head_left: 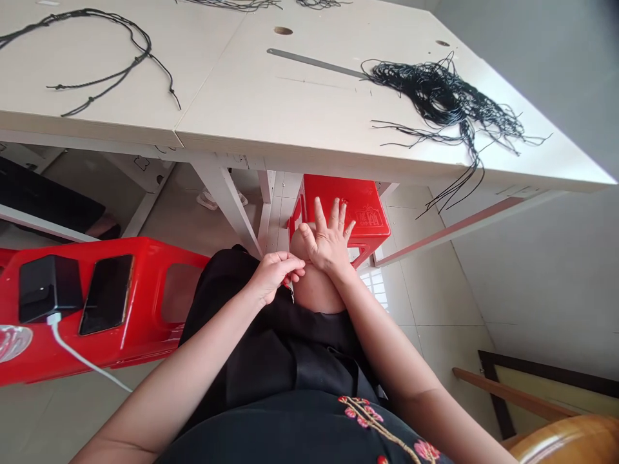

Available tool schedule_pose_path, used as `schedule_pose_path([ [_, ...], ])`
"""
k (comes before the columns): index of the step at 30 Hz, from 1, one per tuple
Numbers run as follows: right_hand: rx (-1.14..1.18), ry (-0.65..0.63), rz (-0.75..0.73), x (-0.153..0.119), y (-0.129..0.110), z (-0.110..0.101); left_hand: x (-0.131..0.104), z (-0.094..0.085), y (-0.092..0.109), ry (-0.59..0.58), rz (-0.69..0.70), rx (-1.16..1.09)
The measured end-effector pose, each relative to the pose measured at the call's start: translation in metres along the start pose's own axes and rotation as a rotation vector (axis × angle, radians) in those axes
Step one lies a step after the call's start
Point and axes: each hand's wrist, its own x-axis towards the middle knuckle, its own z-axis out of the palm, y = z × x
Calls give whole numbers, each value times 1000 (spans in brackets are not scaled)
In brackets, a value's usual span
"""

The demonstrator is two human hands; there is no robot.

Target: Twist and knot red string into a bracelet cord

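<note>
My left hand (276,274) is closed in a pinch above my bare knee (314,290). A thin reddish thread (308,262) seems to run from its fingertips towards the right palm; most of it is hidden. My right hand (329,241) lies palm down on the knee, fingers spread apart. Beyond the hands, under the table edge, stands a red plastic stool (345,200). A large tangled bundle of black cords (438,93) rests on the table, with some ends hanging over the front edge.
The pale table (271,116) carries a metal ruler (314,63) and knotted black cords (130,61). At left, another red stool (145,270) holds a phone (106,293) and a black box-shaped device (48,287) with a white cable (82,357). A wall (541,258) rises on the right.
</note>
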Motion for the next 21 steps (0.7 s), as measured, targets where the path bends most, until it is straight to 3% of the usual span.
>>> schedule_pose_path([
  [6, -48, -46, -38, 26, -12, 4, 9, -5, 7, 29, -5, -10],
  [11, 72, -68, -82, 31, -6, 4, 8, -3, 6, 21, 24, 27],
  [15, 176, -32, -246, 1, 5, -11, 1, 0, 3, 9, 132, 96],
  [17, 286, -26, -404, -25, 11, -20, -3, 1, 0, -4, 200, 127],
  [21, 333, -92, -410, -70, 21, -35, -13, 9, -9, -63, 275, 183],
])
